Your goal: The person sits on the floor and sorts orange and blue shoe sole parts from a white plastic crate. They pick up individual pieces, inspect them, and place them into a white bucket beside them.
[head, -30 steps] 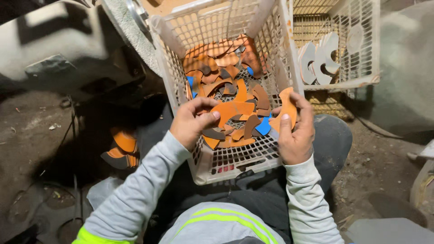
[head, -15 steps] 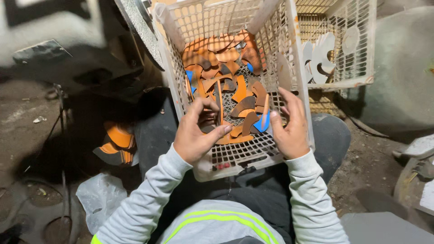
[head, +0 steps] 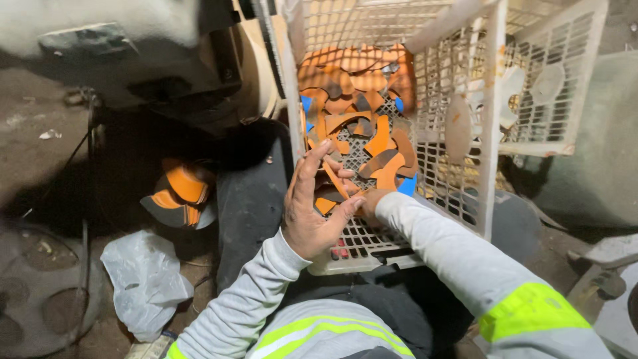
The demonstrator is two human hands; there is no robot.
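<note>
1. Both hands work inside the white plastic basket [head: 492, 133], which fills the frame from centre to 1 o'clock and rests on the person's lap, its latticed walls standing up around them.
2. At 2 o'clock, a second white basket [head: 565, 80] sits just beside the first, with pale flat cut-outs in it.
3. Down at 8 o'clock, a crumpled clear plastic bag [head: 143, 279] lies on the dirty floor.
4. At 9 o'clock, a small heap of orange and dark pieces [head: 183, 193] lies on the ground, well apart from the baskets.
5. Left hand [head: 316, 206], at centre, has fingers spread, palm turned inward, fingertips touching the orange pieces [head: 379, 143] piled in the basket's bottom.
6. Right hand [head: 371, 199], just beside the left, is mostly hidden behind it and its own sleeve; whether it grips anything cannot be told.
</note>
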